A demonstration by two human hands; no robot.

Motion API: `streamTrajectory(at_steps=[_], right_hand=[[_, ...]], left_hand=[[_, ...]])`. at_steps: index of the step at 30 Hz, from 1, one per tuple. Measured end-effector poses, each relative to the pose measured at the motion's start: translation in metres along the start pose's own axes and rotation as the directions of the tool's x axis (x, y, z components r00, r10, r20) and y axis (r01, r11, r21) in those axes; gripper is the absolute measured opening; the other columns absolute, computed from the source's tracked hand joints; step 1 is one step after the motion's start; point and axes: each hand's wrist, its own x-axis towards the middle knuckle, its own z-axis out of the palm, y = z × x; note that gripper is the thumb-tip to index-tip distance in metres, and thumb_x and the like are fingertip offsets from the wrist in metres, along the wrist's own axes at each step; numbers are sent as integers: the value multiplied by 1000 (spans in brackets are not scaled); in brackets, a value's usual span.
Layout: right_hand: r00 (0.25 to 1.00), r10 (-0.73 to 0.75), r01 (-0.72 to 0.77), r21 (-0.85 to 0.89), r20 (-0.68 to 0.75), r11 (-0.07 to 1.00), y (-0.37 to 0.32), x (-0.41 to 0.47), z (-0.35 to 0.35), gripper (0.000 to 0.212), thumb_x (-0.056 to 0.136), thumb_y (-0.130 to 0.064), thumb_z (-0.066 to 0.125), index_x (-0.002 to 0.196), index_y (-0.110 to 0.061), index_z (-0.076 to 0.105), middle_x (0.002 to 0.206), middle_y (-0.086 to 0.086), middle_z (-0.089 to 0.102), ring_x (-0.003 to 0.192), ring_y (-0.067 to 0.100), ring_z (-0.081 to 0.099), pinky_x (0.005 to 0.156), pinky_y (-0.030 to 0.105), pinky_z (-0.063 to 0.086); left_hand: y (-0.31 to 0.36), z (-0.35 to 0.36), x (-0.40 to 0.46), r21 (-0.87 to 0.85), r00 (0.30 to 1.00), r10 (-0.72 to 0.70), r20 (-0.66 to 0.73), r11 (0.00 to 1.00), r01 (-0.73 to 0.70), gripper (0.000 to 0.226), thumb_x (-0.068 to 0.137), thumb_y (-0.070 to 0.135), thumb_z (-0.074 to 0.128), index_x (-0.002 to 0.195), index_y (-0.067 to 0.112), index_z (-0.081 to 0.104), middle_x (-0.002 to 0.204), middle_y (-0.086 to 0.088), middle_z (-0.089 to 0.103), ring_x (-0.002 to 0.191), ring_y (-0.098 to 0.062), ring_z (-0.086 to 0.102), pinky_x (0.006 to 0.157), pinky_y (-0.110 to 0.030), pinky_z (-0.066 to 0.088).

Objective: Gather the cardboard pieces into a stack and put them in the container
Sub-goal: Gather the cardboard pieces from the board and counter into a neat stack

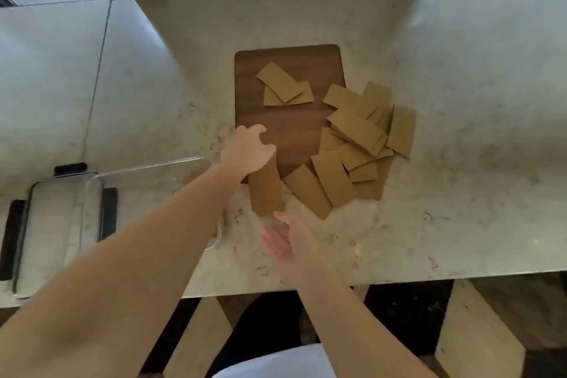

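Note:
Several tan cardboard pieces (359, 144) lie scattered over the right part of a dark wooden board (288, 138) and the counter beside it. Two more cardboard pieces (283, 86) overlap at the board's far end. My left hand (247, 149) is shut on the top of one cardboard piece (266, 192), held at the board's near left corner. My right hand (291, 244) is open, palm turned left, just below that piece's lower edge. A clear glass container (153, 167) stands left of my left forearm, partly hidden by it.
A clear lid with black clips (61, 224) lies on the pale stone counter (460, 163) at the far left. The counter's near edge (399, 278) runs just behind my right wrist. A wall and window frame stand at the back.

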Motion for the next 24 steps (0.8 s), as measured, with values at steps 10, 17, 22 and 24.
streamTrajectory(at_steps=[10,17,22,24], right_hand=[[988,-40,41,0,-151,999,-9,27,40,72,95,-10,77,157,-9,40,148,14,52,115,28,59,105,39,57],[948,-161,125,-144,-274,982,-1,34,38,65,85,-10,86,140,1,54,125,14,64,107,29,63,95,39,60],[912,-256,201,-195,-320,960,6,33,20,74,77,-14,92,139,-2,52,129,16,68,117,35,69,101,50,58],[881,-347,262,-281,-321,923,6,31,4,76,76,-15,93,137,-10,49,129,12,68,117,33,69,101,50,57]], left_hand=[[-10,16,27,59,954,-115,276,993,103,45,111,37,49,155,24,47,163,-10,42,145,-33,46,109,-41,44],[-14,53,4,-103,972,-199,127,972,212,79,89,81,58,139,19,62,149,-15,54,134,-36,53,113,-49,45],[-4,69,-20,-260,977,-151,149,948,186,114,65,98,59,139,12,62,143,-12,58,126,-32,61,103,-46,53],[-1,78,-31,-306,987,-117,107,941,144,88,69,85,70,122,15,67,126,-6,64,111,-26,66,83,-34,54]])
